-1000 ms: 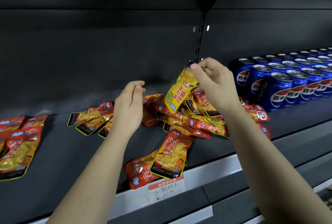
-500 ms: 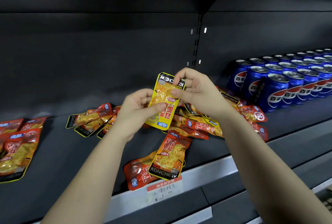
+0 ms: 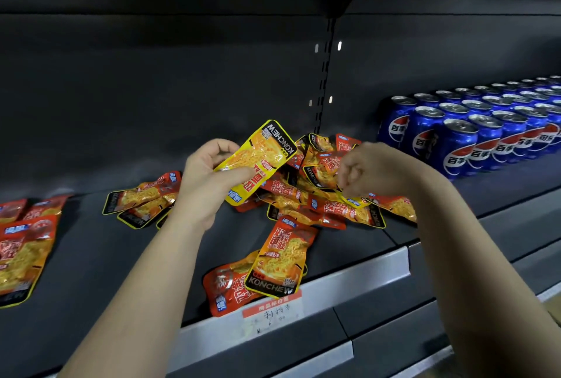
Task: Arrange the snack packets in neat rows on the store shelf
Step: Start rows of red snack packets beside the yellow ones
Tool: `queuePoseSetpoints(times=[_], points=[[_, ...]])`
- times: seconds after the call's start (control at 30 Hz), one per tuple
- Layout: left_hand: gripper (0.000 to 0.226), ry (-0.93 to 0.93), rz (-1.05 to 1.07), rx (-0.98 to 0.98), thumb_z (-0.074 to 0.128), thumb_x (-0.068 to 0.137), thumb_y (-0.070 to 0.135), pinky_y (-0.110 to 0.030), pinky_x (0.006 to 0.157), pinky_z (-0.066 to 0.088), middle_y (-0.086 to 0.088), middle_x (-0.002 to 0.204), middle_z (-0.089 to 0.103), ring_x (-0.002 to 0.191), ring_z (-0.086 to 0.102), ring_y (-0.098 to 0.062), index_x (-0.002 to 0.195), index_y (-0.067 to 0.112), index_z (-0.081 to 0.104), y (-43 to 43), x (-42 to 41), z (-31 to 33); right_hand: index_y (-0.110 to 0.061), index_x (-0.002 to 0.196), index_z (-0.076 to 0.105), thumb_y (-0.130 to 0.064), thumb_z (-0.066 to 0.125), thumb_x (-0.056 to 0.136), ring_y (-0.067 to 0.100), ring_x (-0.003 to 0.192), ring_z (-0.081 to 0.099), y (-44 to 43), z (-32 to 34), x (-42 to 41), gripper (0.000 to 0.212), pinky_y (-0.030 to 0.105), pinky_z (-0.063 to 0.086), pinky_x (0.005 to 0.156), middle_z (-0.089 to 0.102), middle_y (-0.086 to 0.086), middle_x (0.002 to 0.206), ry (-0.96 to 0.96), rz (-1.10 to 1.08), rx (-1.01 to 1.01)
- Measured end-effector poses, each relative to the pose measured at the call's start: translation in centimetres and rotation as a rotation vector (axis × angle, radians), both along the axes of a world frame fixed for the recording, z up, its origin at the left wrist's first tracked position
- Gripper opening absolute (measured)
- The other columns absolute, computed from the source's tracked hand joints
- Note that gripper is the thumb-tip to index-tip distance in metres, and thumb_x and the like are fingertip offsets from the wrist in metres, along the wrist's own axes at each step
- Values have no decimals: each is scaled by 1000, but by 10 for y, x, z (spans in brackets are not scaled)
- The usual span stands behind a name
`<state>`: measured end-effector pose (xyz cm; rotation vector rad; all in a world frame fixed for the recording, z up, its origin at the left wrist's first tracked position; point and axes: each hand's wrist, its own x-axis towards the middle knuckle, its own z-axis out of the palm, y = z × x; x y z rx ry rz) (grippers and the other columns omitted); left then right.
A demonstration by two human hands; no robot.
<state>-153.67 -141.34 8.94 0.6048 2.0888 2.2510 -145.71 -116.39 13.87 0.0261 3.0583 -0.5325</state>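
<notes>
**One packet up, pile to sort**

Left hand (image 3: 209, 183) grips a yellow packet (image 3: 264, 156), thumb clamped across its face. It holds the packet tilted above the shelf (image 3: 91, 256), just left of the pile (image 3: 318, 204). The forearm reaches up and in from below. Right hand (image 3: 367, 171) hangs over the pile's right side, fingers curled downward; whether they pinch a packet there, I cannot tell. To do this well, I'd say: carry the yellow packet left to the laid packets (image 3: 139, 201) and square its edges with theirs. Then lift from the pile's top so nothing slides toward the cans (image 3: 455, 141).
</notes>
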Motion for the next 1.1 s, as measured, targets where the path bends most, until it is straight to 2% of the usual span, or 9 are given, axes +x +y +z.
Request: queuePoseSetpoints(times=[0.2,0.4,0.5,0.6,0.77,0.83,0.93,1.0,1.1], points=[[32,-6,24,5,78,70,-5,-32,62,58,-13,94,69,77,69,-23,91,14,63,1,2,1,-18,82,69,-22,88,65,8,76,58,-1,-20,4,26,26,45,62,63,-10,81,-116,-91,180],[32,-31,28,6,80,69,-1,-29,60,57,-7,92,71,77,71,-20,95,12,66,0,4,3,-21,83,71,-25,85,69,17,88,63,-3,-24,1,20,36,55,78,67,-6,91,-75,-159,222],[35,-41,42,29,81,68,-1,-29,61,57,-3,90,71,78,71,-19,96,15,66,-1,4,3,-12,79,74,-20,77,75,22,81,67,-3,-22,1,9,41,59,77,72,4,83,-25,-203,250],[42,-56,72,48,83,64,-1,-34,66,58,-1,87,67,78,69,-19,93,19,61,-2,2,3,-6,71,72,-9,68,76,27,71,69,-5,-19,4,8,42,60,71,72,11,76,62,-228,191],[34,-69,66,120,79,68,-5,-31,66,55,-2,80,70,74,68,-18,90,13,59,-2,3,4,-24,75,69,-18,67,86,13,65,61,-17,-1,14,13,26,46,56,64,-9,83,298,-189,73],[30,-100,52,165,77,70,-4,-29,64,54,-5,83,71,75,69,-19,92,10,62,-4,3,6,-25,76,66,-17,61,91,15,52,64,-21,10,16,18,26,49,50,68,-4,74,345,-184,14],[25,-169,34,246,76,71,-1,-29,63,54,-4,81,71,72,68,-19,89,12,65,-6,4,9,-21,85,63,-17,54,97,12,38,58,-29,25,16,16,19,42,40,68,3,60,336,-193,-91],[21,-213,15,301,75,72,0,-30,62,54,-3,77,71,69,68,-18,86,13,66,-10,2,12,-19,89,58,-18,48,101,13,42,63,-35,33,14,16,21,46,42,70,5,64,336,-174,-158],[20,-233,-4,336,76,67,13,-38,65,57,-4,76,71,69,68,-21,85,13,69,-20,1,19,-17,90,55,-20,43,103,14,59,71,-46,40,11,18,27,58,55,72,7,75,326,-87,-305]])
